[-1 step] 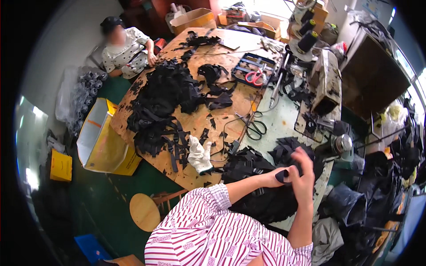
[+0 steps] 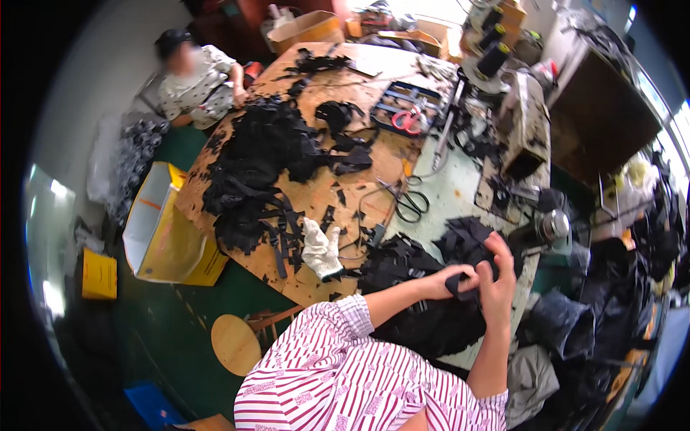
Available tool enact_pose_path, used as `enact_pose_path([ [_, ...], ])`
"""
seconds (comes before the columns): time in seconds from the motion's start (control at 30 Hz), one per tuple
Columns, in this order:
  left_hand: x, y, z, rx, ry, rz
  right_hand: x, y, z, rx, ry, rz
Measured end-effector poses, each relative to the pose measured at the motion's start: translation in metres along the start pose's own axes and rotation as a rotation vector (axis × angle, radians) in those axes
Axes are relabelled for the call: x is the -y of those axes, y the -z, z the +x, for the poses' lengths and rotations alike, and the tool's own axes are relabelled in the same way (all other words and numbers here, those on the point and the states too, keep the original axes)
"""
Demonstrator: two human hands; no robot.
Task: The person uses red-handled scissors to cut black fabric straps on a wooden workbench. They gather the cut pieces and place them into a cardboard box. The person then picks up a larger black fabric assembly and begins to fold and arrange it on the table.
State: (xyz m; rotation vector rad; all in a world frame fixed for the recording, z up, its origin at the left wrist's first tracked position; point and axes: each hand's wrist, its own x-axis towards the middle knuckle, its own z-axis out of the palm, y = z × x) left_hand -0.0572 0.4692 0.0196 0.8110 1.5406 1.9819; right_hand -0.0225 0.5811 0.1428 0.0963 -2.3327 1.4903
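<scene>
My left hand (image 2: 447,282) is closed around a small piece of black fabric (image 2: 460,286), which looks folded or curled. Right beside it, my right hand (image 2: 497,281) has its fingers stretched upward and its thumb close to the fabric piece; whether it touches the piece is hard to tell. Under both hands a heap of black fabric pieces (image 2: 431,323) covers the near part of the work table. Just beyond my hands lies a stack of black strips (image 2: 463,241).
A white knitted glove (image 2: 321,248), black-handled scissors (image 2: 412,206) and a big black fabric pile (image 2: 269,147) lie on the wooden table (image 2: 388,169). Red-handled scissors (image 2: 407,121) rest in a tray. A sewing machine (image 2: 528,129) stands right. Another person (image 2: 201,86) sits far left.
My right hand's fingers have shifted slightly, drawing closer together near the black fabric piece. The whole view has moved a little.
</scene>
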Motion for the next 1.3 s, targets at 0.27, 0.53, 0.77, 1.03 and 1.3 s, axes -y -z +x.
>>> enact_pose_path([
  [0.27,-0.025,0.008,-0.002,-0.014,0.177,-0.033,-0.077,0.009,-0.061,-0.037,-0.523,0.297],
  [0.53,-0.031,0.010,0.001,0.036,0.262,0.011,-0.076,0.008,-0.046,0.136,-0.629,0.423],
  [0.77,-0.038,0.008,0.007,-0.070,0.304,0.020,-0.067,0.009,-0.040,0.035,-0.408,0.058],
  [1.03,-0.036,0.052,0.025,0.266,0.482,0.022,-0.038,-0.006,-0.035,-0.043,-0.052,-0.238],
  [1.3,-0.052,0.054,0.023,0.314,0.466,-0.054,-0.038,0.007,-0.048,0.162,-0.130,-0.095],
])
